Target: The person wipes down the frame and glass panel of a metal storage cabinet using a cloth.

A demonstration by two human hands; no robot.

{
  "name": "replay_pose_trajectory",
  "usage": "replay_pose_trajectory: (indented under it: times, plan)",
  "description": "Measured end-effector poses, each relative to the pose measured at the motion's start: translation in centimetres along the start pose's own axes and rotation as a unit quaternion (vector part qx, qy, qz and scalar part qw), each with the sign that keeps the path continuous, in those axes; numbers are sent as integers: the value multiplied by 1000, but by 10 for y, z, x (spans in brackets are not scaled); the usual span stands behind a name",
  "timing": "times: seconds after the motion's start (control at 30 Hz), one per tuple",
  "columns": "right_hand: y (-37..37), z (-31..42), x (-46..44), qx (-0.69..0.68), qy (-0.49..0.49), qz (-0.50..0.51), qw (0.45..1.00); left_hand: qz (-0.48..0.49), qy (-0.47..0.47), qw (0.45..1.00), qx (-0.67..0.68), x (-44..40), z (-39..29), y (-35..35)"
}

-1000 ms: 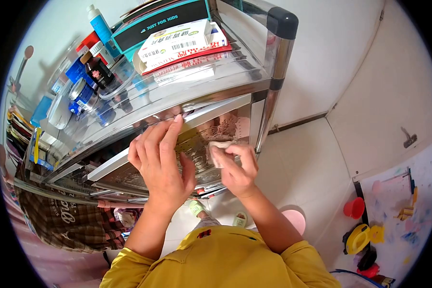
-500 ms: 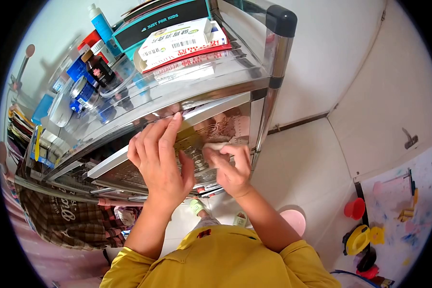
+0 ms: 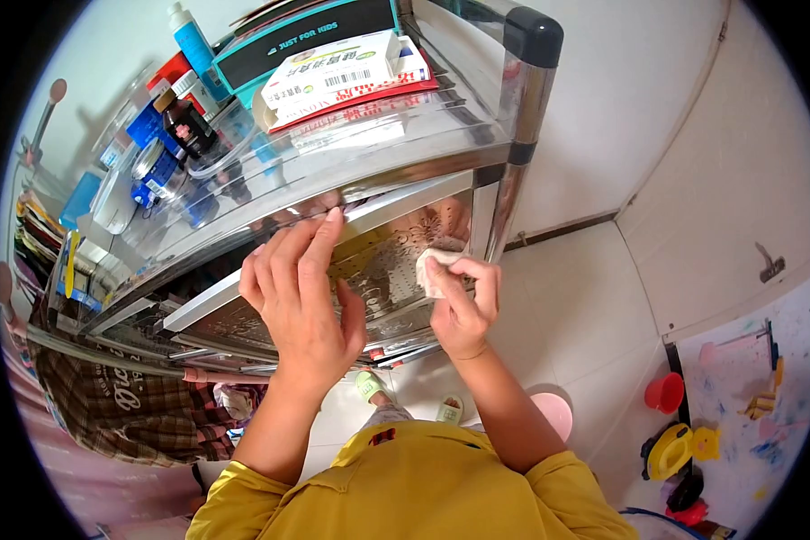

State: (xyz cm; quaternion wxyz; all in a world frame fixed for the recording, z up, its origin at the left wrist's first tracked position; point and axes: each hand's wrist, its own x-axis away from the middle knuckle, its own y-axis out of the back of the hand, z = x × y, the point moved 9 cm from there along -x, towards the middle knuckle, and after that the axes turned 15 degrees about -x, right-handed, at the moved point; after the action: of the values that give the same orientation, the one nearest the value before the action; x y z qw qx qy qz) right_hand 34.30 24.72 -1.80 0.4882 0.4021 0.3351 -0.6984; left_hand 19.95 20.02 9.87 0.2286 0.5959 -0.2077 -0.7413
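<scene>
A shiny patterned drawer front [image 3: 378, 261] with a pale metal rim tilts out below the cabinet's clear top. My left hand [image 3: 301, 292] rests on the rim at its middle, fingers bent over the edge and thumb apart, holding nothing I can see. In my right hand [image 3: 463, 301] a crumpled white cloth [image 3: 434, 273] is pinched between thumb and fingers, against or just in front of the right part of the patterned panel. The panel mirrors a blurred reflection near the cloth.
Medicine boxes [image 3: 333, 76], a dark bottle [image 3: 187, 126] and a blue jar [image 3: 157, 168] stand on the cabinet top [image 3: 288, 175]. Plaid clothing [image 3: 126, 405] hangs at the left. A pink basin [image 3: 552, 414] is on the floor; a red cup [image 3: 663, 392] is at the right.
My right hand with the cloth moved left over the panel, then back to the right, nearer the drawer's right end. My left hand has stayed on the rim.
</scene>
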Motion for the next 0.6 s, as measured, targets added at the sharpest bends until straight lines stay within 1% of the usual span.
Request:
replay_pose_trajectory:
  times: [0.1,0.2,0.3,0.37,0.43,0.5,0.6]
  plan:
    - [2,-2,4,-16,-20,23,999,-4,1,1000,-1,0,0,0]
    - [13,5,-9,-22,-7,-24,999,-8,0,1000,2,0,0,0]
    - [12,14,-31,-15,8,-28,999,-6,1,1000,4,1,1,1]
    - [5,11,-29,-17,17,-35,999,19,-6,1000,8,1,0,-1]
    - [-2,11,-22,0,23,-15,1000,19,-7,1000,7,1,2,-2]
    - [-6,11,-12,-3,7,9,1000,20,-9,1000,7,2,2,-2]
    - [-8,6,2,-30,5,45,999,19,-8,1000,4,1,0,-3]
